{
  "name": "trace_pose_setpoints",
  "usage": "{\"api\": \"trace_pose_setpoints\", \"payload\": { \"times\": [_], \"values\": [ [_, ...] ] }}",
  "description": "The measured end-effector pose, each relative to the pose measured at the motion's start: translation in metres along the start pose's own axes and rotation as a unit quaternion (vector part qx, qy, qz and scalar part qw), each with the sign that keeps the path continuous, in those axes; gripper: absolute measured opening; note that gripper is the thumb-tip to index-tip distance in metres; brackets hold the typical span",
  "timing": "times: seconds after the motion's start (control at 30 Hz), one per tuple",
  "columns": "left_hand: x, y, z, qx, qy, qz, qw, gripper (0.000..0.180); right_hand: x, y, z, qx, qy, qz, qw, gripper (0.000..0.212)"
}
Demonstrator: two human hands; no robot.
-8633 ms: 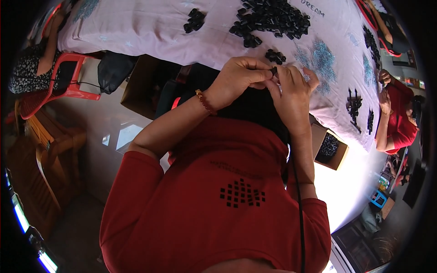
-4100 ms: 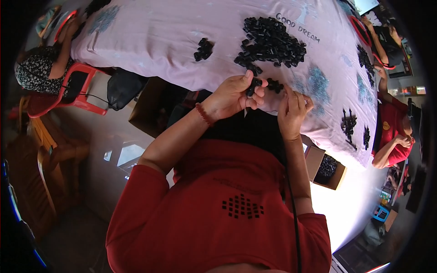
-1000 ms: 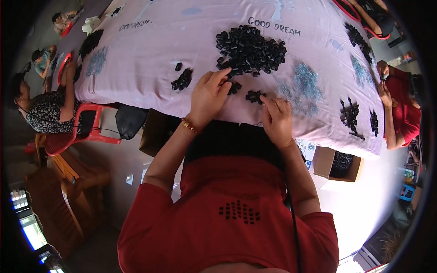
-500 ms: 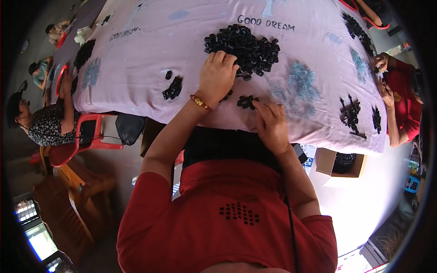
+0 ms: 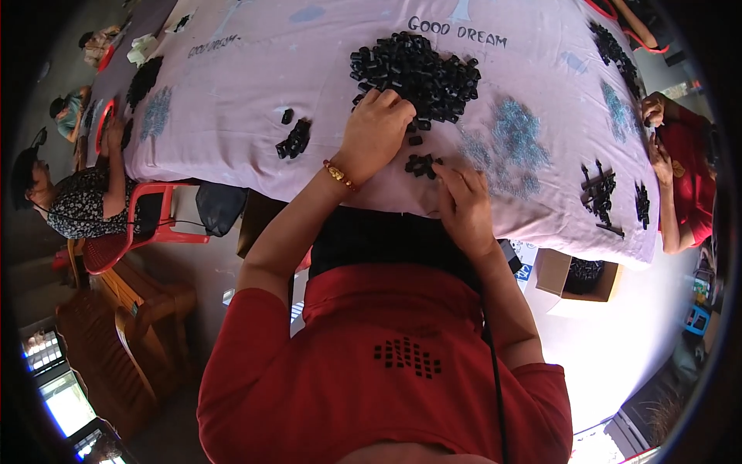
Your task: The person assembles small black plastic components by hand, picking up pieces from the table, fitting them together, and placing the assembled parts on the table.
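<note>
A large heap of small black plastic pieces [image 5: 421, 73] lies on the pale pink cloth. My left hand [image 5: 379, 130], with a beaded bracelet at the wrist, rests at the heap's near edge. Its fingers are curled down, and their tips are partly hidden. Just below them sits a single black piece [image 5: 416, 140], and closer to me is a small cluster of black pieces [image 5: 421, 165]. At the right side of that cluster my right hand [image 5: 465, 203] has thumb and forefinger pinched together; what lies between them is too small to make out.
Clear bluish small parts [image 5: 516, 139] are spread right of the heap. Black sticks [image 5: 599, 192] lie farther right, and another small black cluster [image 5: 294, 141] is at left. People sit at both sides. An open cardboard box [image 5: 578, 277] stands below the table's right edge.
My left hand has shifted a little to the right along the heap's near edge. A single black piece now shows between heap and cluster. My right hand stays beside the cluster, pinched.
</note>
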State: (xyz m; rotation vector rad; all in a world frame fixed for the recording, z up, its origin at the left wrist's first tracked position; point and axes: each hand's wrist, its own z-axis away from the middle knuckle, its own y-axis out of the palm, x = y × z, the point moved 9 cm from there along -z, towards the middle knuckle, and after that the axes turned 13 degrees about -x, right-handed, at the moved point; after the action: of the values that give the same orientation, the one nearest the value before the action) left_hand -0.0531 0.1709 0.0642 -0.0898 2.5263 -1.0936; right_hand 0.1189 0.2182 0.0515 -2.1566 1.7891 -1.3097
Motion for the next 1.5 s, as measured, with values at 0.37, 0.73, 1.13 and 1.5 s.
{"api": "trace_pose_setpoints", "payload": {
  "times": [0.37, 0.73, 1.13, 1.5],
  "values": [
    [-0.016, -0.01, 0.013, 0.059, 0.03, 0.041, 0.997, 0.009, -0.002, 0.002, 0.001, 0.003, 0.005, -0.005, 1.0, 0.03],
    [0.01, -0.017, 0.007, -0.017, -0.073, -0.033, 0.997, 0.012, 0.001, 0.001, 0.0, 0.002, 0.005, 0.002, 1.0, 0.031],
    [-0.006, -0.007, 0.001, 0.001, -0.08, 0.039, 0.996, 0.011, -0.001, 0.001, 0.0, 0.001, 0.001, 0.002, 1.0, 0.031],
    [-0.044, 0.039, -0.028, 0.017, 0.151, 0.063, 0.986, 0.02, -0.001, 0.002, 0.0, 0.001, 0.004, 0.001, 1.0, 0.034]
  ]
}}
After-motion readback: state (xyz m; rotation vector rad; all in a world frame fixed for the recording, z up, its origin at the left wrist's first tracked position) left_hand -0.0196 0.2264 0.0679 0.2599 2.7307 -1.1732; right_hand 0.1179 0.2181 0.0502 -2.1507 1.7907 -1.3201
